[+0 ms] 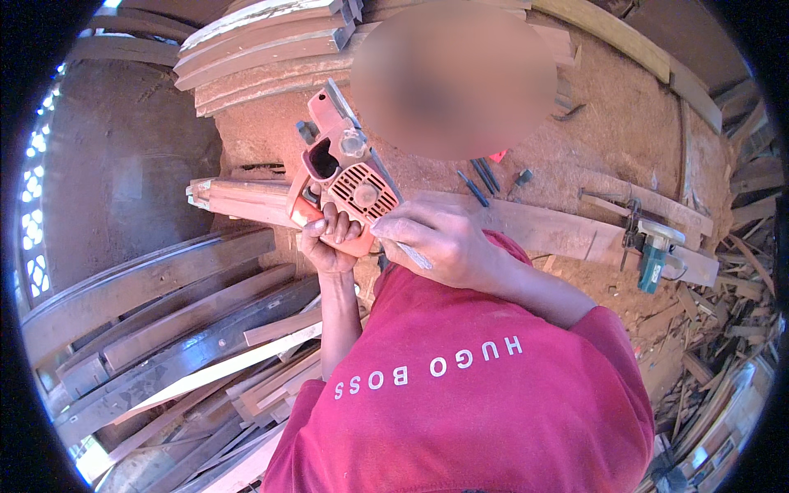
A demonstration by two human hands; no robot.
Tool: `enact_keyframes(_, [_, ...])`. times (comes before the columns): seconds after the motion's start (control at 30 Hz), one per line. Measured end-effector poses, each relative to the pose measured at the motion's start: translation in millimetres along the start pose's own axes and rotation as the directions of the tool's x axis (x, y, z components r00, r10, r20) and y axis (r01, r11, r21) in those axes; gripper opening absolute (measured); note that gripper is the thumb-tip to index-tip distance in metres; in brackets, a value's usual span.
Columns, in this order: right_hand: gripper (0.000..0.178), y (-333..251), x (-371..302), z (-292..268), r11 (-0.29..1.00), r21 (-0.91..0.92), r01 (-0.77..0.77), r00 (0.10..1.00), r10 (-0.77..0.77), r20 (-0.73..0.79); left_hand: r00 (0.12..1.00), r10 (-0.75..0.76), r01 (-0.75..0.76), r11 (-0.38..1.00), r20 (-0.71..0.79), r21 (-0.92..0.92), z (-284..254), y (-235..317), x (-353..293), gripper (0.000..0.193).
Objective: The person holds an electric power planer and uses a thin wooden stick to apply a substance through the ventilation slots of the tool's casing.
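Note:
My left hand (331,237) is wrapped round the rear handle of an orange electric planer (335,135), left of the middle. The planer is tilted, its front end pointing up and away, with a slotted vent cover, a dark opening and a knob on the side facing me. My right hand (444,240) is closed beside the vent cover, its fingertips at the planer's body. From its fingers sticks a thin pale grey piece (413,256), whose kind I cannot make out.
Stacked boards (263,51) lie at the far left, more planks (197,304) at the near left. On a long plank (567,230) to the right sits a green power tool (653,256). Dark rods (485,175) lie on the dusty ground; scrap wood (744,271) is heaped far right.

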State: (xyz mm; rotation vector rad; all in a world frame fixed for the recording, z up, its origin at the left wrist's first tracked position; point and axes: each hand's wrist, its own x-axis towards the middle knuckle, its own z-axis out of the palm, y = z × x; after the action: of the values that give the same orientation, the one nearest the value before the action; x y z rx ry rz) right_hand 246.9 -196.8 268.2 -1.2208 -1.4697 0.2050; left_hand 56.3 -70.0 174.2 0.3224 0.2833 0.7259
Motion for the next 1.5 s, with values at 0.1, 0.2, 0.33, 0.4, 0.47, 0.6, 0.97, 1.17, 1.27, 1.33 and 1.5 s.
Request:
enact_keyframes(0.1, [0.027, 4, -5, 9, 0.998, 0.002, -0.067, 0.997, 0.068, -0.029, 0.999, 0.016, -0.014, 0.999, -0.04, 0.048, 4, 2, 0, 0.011])
enact_keyframes(0.2, [0.025, -2, -1, 6, 0.988, -0.018, -0.153, 0.988, 0.153, -0.015, 0.998, 0.03, -0.024, 0.994, -0.057, 0.104, 16, 3, -2, 0.01])
enact_keyframes(0.33, [0.022, -10, 3, -1, 0.98, 0.048, -0.192, 0.965, 0.198, -0.173, 0.996, 0.04, -0.033, 0.994, -0.074, 0.103, 0, 6, -5, 0.035])
enact_keyframes(0.4, [0.021, -11, 5, 0, 0.978, 0.062, -0.2, 0.958, 0.208, -0.199, 0.996, 0.039, -0.031, 0.994, -0.082, 0.103, -1, 6, -4, 0.051])
enact_keyframes(0.47, [0.021, -7, 3, 6, 0.979, 0.05, -0.197, 0.964, 0.203, -0.174, 0.994, 0.061, -0.049, 0.99, -0.086, 0.134, 5, 6, -6, 0.065])
enact_keyframes(0.6, [0.019, 4, 1, 20, 0.986, 0.031, -0.161, 0.97, 0.164, -0.178, 0.993, 0.049, -0.028, 0.98, -0.103, 0.195, 16, 6, -3, 0.056])
enact_keyframes(0.97, [0.012, 2, -1, 17, 0.956, 0.054, -0.288, 0.952, 0.292, -0.093, 0.988, 0.03, 0.001, 0.981, -0.154, 0.197, 10, 6, -5, 0.061])
enact_keyframes(1.17, [0.012, 4, -5, 15, 0.941, 0.062, -0.334, 0.937, 0.338, -0.087, 0.99, 0.007, 0.018, 0.984, -0.139, 0.175, -10, 11, -5, 0.06])
enact_keyframes(1.27, [0.011, 7, 1, 12, 0.932, 0.09, -0.352, 0.933, 0.357, -0.047, 0.987, 0.006, 0.028, 0.977, -0.158, 0.209, -7, 13, -4, 0.059])
enact_keyframes(1.33, [0.01, 2, 7, 3, 0.903, 0.09, -0.42, 0.907, 0.422, -0.005, 0.981, 0.022, 0.031, 0.963, -0.192, 0.266, 0, 13, -4, 0.039])
enact_keyframes(1.5, [0.01, -2, 17, -29, 0.885, 0.07, -0.461, 0.867, 0.466, -0.178, 0.979, 0.031, 0.041, 0.94, -0.202, 0.34, 11, 10, -4, 0.014])
